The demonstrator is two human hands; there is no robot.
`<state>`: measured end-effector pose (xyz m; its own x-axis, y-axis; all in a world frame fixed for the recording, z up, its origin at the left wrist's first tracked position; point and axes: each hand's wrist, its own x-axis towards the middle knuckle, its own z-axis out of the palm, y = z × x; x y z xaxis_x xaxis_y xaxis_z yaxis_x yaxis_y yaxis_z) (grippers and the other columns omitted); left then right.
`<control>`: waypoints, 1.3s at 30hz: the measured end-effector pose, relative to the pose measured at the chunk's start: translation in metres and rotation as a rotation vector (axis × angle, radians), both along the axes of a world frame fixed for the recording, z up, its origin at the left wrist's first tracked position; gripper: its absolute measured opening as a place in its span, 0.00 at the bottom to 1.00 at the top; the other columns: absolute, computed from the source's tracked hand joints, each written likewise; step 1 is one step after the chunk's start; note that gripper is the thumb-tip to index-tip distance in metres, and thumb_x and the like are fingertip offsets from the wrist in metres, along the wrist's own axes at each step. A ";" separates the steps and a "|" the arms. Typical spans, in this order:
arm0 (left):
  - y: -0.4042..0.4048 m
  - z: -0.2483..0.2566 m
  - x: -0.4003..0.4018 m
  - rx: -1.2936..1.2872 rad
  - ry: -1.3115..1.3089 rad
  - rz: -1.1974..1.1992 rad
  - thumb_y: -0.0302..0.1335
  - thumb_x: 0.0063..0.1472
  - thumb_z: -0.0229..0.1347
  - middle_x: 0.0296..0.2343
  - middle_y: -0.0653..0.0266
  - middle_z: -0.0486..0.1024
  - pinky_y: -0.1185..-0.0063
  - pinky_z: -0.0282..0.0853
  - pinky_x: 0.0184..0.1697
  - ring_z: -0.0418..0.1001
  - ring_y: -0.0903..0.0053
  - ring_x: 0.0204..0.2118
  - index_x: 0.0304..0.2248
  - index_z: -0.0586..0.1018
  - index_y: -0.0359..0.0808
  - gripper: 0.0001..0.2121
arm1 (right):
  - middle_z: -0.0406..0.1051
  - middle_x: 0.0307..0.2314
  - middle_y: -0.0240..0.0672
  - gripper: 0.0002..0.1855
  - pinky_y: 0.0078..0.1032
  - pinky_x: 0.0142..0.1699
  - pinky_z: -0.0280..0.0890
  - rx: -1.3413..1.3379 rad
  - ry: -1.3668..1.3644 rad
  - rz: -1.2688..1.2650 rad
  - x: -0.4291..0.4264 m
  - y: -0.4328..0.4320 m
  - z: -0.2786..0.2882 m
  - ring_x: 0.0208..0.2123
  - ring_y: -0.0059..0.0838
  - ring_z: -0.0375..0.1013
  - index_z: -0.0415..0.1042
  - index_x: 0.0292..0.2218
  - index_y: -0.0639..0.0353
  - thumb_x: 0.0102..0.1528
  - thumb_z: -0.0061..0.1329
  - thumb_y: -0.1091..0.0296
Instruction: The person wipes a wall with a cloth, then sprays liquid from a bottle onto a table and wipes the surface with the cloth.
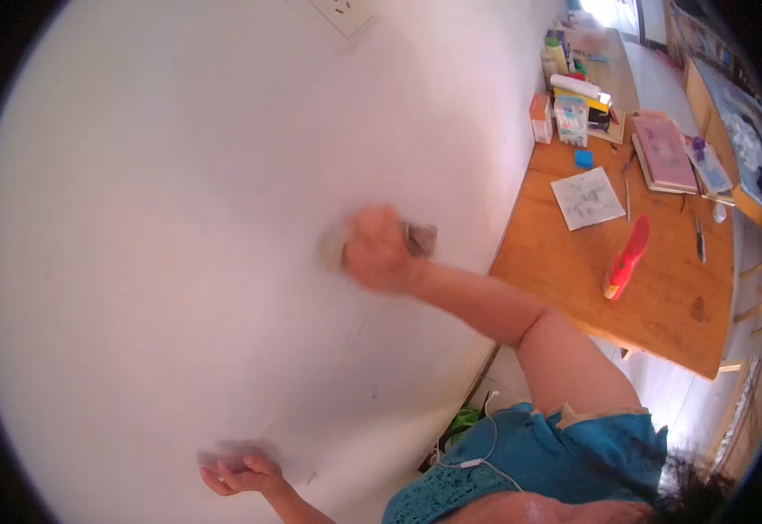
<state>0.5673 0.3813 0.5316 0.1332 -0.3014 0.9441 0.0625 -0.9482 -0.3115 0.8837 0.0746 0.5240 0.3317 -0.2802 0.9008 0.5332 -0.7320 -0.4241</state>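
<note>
A white wall point(158, 216) fills most of the view before me. Against it my right hand point(381, 252), blurred by motion, grips a small block-shaped cleaning pad point(421, 240). One end of the pad is dark grey-brown; a pale part shows past the hand's other side. I cannot tell whether these are one piece. Lower down, my left hand point(243, 471) is beside the wall with fingers loosely bent and apart, holding nothing visible; whether it touches the wall is unclear. Faint dark scuffs mark the wall below the right hand.
A wooden table point(551, 262) adjoins the wall at right, bearing a red bottle point(624, 262), a sketched sheet point(588, 198), a pink book point(666, 155) and several containers. A wall socket point(342, 14) is at top. A white earphone cable point(472, 463) hangs over my teal shirt.
</note>
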 end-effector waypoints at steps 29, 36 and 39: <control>-0.017 0.015 0.005 0.272 0.096 0.360 0.37 0.63 0.36 0.52 0.48 0.45 0.67 0.51 0.53 0.47 0.64 0.54 0.50 0.57 0.33 0.21 | 0.60 0.36 0.56 0.14 0.38 0.48 0.53 0.395 0.145 0.143 0.044 -0.049 -0.162 0.41 0.51 0.59 0.60 0.37 0.71 0.55 0.37 0.67; -0.029 0.017 0.007 0.191 0.110 0.323 0.40 0.63 0.34 0.52 0.49 0.45 0.67 0.50 0.54 0.46 0.64 0.54 0.50 0.58 0.33 0.22 | 0.59 0.24 0.43 0.12 0.31 0.34 0.56 0.939 0.355 0.140 0.171 -0.168 -0.149 0.28 0.33 0.60 0.59 0.26 0.67 0.54 0.41 0.66; -0.013 0.017 0.001 0.233 0.095 0.349 0.41 0.63 0.34 0.52 0.49 0.44 0.66 0.50 0.53 0.46 0.64 0.54 0.50 0.58 0.32 0.22 | 0.58 0.22 0.44 0.11 0.34 0.33 0.55 0.698 0.196 0.068 0.101 -0.088 -0.135 0.27 0.38 0.59 0.59 0.26 0.66 0.52 0.42 0.67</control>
